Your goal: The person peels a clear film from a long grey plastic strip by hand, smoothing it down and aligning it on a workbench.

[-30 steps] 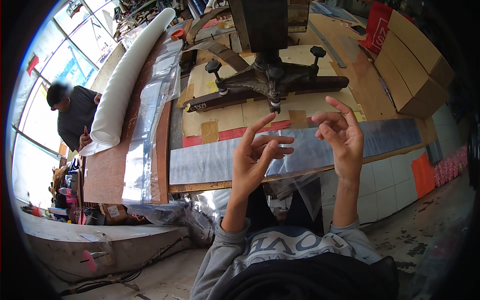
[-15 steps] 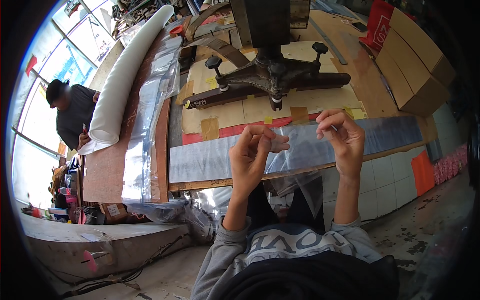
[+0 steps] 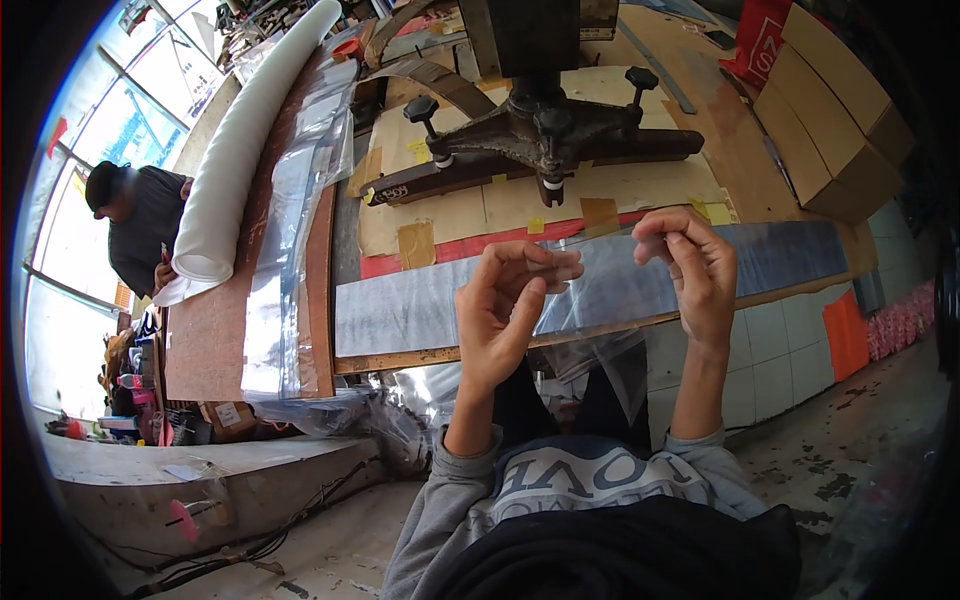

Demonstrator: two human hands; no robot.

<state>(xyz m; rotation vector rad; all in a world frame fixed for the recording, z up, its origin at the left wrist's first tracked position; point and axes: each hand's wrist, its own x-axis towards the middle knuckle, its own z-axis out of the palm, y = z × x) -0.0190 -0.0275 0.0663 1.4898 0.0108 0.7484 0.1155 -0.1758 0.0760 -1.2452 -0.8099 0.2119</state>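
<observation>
Over the near, long bluish-grey plastic strip (image 3: 400, 312), hovering with half-curled, empty-looking left hand (image 3: 497, 312) and curled right hand (image 3: 702, 280), grip indiscernible, possibly risking pinching by straying under the far black metal bar (image 3: 630, 149).

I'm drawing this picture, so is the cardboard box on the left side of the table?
No, the cardboard box is at the right side of the table, past the right hand.
</observation>
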